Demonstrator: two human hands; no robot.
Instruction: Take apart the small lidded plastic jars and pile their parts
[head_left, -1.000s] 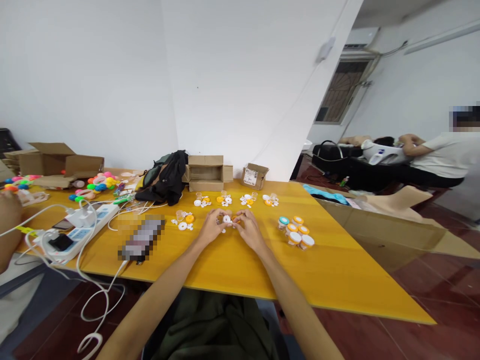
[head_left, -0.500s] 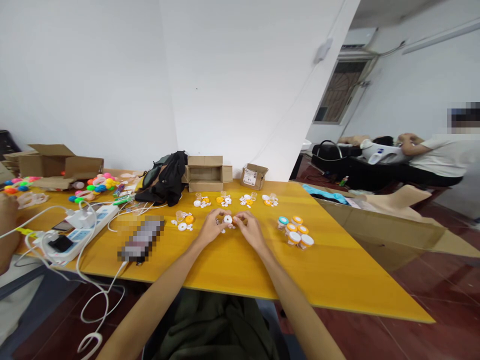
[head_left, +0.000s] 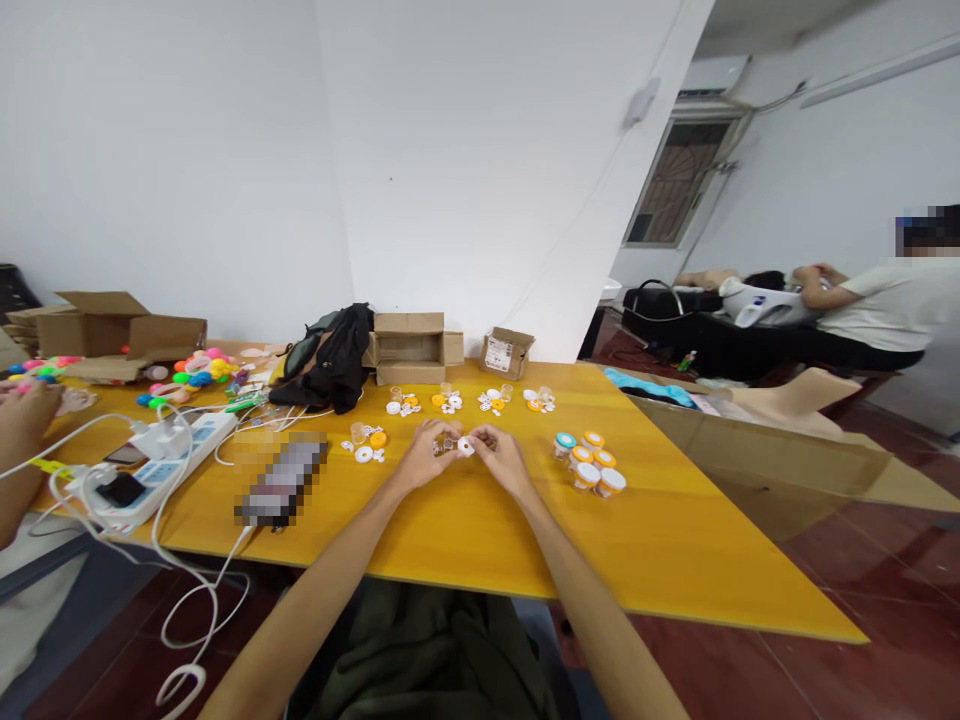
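Note:
A small round white plastic disc point(head_left: 466, 448) with a dark centre hole is pinched between both hands above the table. My left hand point(head_left: 426, 458) has its thumb and fingertips closed at the disc's left edge. From the other side my right hand point(head_left: 501, 460) grips the disc with thumb and forefinger. Behind the fingers some small white pieces point(head_left: 448, 443) partly show. Left of my left hand lie a clear cup point(head_left: 358, 434), an orange ring-shaped lid point(head_left: 378, 439) and a white disc point(head_left: 364, 454). Similar groups of parts point(head_left: 450, 402) stand farther back.
Several closed jars point(head_left: 586, 476) with orange or teal lids stand at the right. A phone point(head_left: 285, 480) and a power strip point(head_left: 172, 460) with cables lie left. Cardboard boxes point(head_left: 410, 350) and a black bag point(head_left: 330, 360) line the back. Another person's hand point(head_left: 30, 410) is at far left.
The white disc has shifted slightly right and tilted, coming against my right fingers. Both hands have drawn closer together. The other person's hand at far left has moved right.

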